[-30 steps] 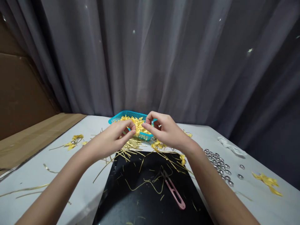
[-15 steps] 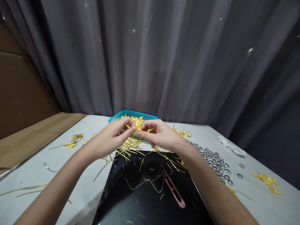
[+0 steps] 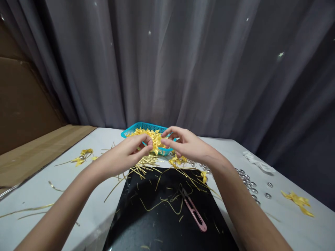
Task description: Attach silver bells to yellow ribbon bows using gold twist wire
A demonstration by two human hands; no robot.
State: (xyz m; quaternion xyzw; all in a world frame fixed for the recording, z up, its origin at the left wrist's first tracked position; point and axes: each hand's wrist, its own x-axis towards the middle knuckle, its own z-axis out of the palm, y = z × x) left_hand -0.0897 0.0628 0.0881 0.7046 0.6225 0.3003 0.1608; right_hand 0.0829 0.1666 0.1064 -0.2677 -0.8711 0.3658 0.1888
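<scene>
My left hand has its thumb and forefinger pinched on a small yellow ribbon bow, in front of the basket. The fingertips cover part of the bow. To its right, my right hand is raised with thumb and forefinger apart, nothing visible between them. Behind both hands, a blue mesh basket holds a heap of yellow ribbon bows. Just below the hands lies a bundle of gold twist ties, spilling onto a black board.
Pink-handled thread snips lie on the board among loose gold strands. Silver domed discs are scattered at right, partly behind my right forearm. Other yellow bows rest on the white table, a crumpled white tissue farther back. Cardboard borders the left.
My right hand has let go of the yellow bow and moved slightly right and up, its fingers opening. My left hand stays almost where it was, still pinching the bow.
</scene>
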